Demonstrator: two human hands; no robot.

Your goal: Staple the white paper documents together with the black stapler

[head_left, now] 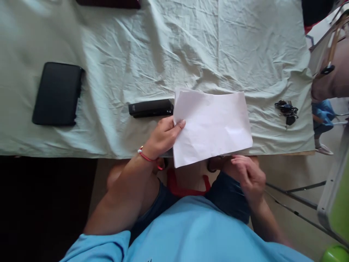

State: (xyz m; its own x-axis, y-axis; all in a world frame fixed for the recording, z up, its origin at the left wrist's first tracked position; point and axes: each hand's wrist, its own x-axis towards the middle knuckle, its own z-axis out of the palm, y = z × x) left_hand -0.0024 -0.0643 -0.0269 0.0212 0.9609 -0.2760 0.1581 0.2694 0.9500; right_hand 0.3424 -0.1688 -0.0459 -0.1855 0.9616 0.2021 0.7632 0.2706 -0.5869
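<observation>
My left hand is closed on the left edge of a thin stack of white paper sheets, its thumb lying on top. The sheets sit over the table's front edge, slightly bowed, with their lower left corner past it. Just below the paper's lower right side is my right hand, apart from the sheets, with its fingers loosely bent and nothing visible in them. A black stapler lies on the cloth beside my left hand, its right end touching or close behind the paper.
A pale green cloth with creases covers the table. On it lie a flat black case at left and a small bunch of dark metal items, possibly keys, at right. Another person's arm shows at far right.
</observation>
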